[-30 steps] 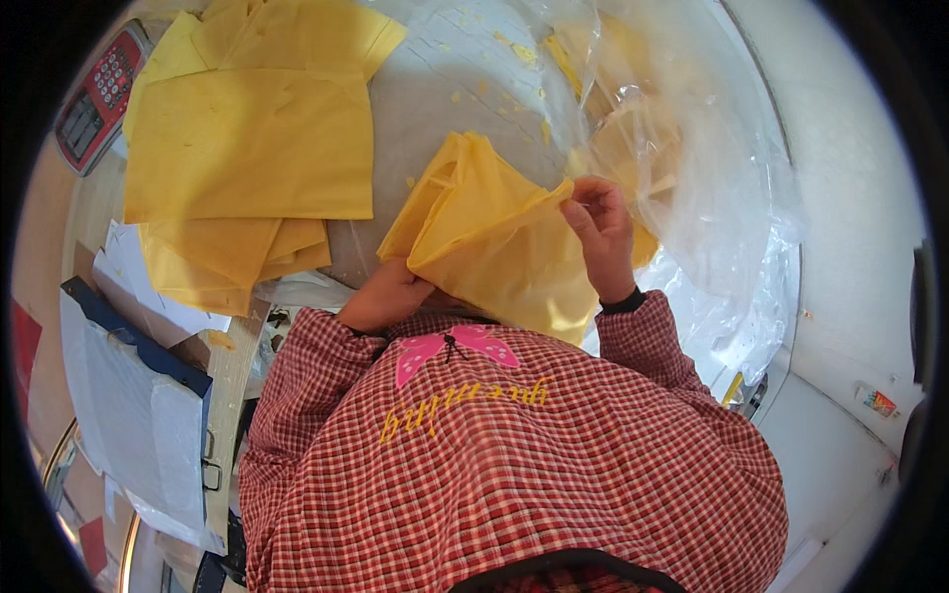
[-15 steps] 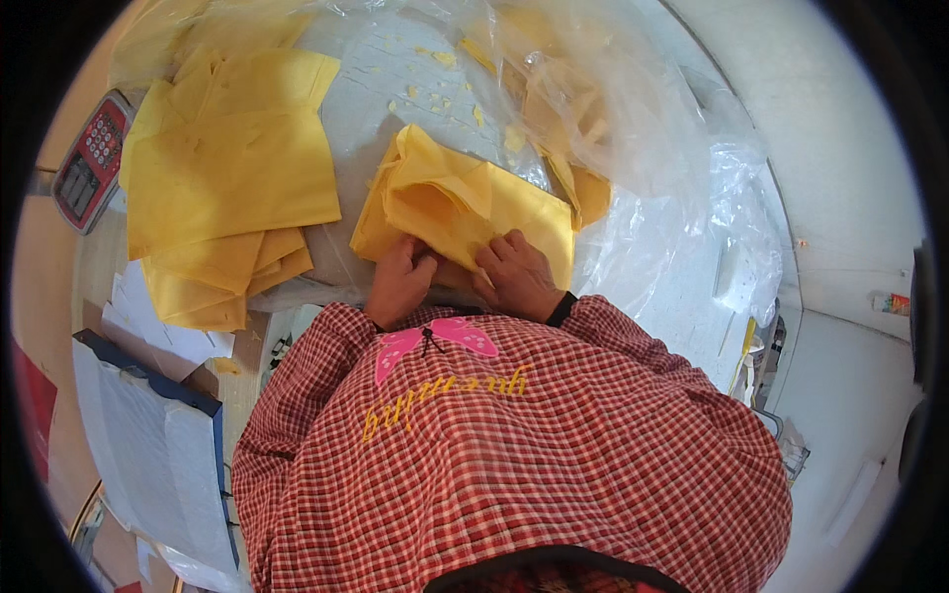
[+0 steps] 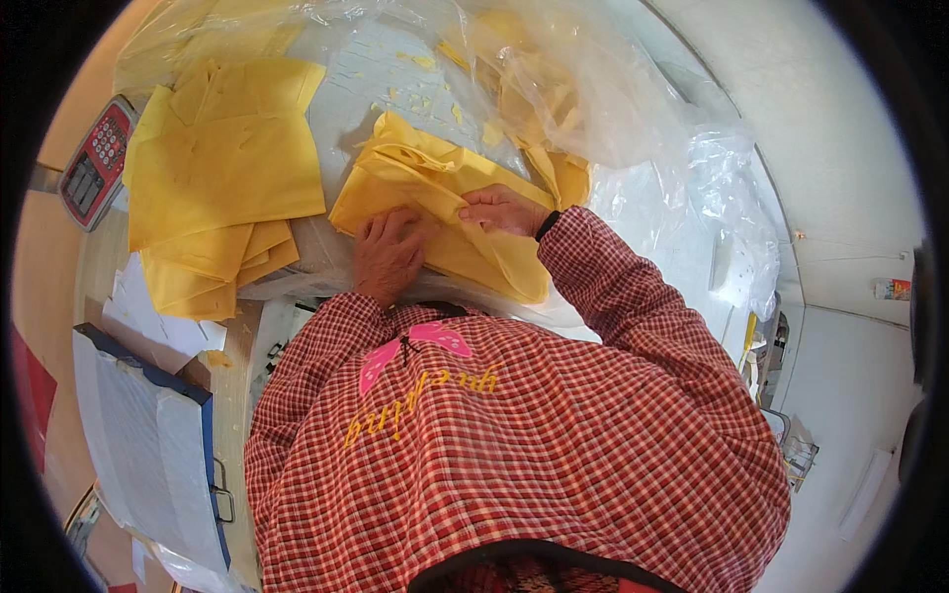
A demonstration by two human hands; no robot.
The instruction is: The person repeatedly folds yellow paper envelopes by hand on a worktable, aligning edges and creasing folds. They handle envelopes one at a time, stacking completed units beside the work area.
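Observation:
In front of me lies a stack of folded yellow cloth-like sheets [image 3: 450,259], slanting down to the right. My right hand [image 3: 504,211] pinches the edge of the top yellow sheet [image 3: 407,193] between thumb and fingers and holds it raised off the stack. This sheet's far part is bunched into loose folds. On the stack's near left edge rests my left hand [image 3: 388,255], its fingers spread and slightly bent on the cloth. A larger pile of yellow sheets [image 3: 232,163] lies to the left, apart from both hands.
Clear plastic film [image 3: 633,138] covers the back and right, with more yellow pieces [image 3: 539,104] under it. Small yellow scraps [image 3: 457,114] lie beyond the stack. A red-grey calculator-like device [image 3: 99,158], white papers [image 3: 163,321] and a blue-edged folder [image 3: 148,445] are at the left.
My right hand has lifted the sheet's edge and moved slightly up, folding it back. The left hand has flattened onto the cloth. The stack has turned and shifted slightly left.

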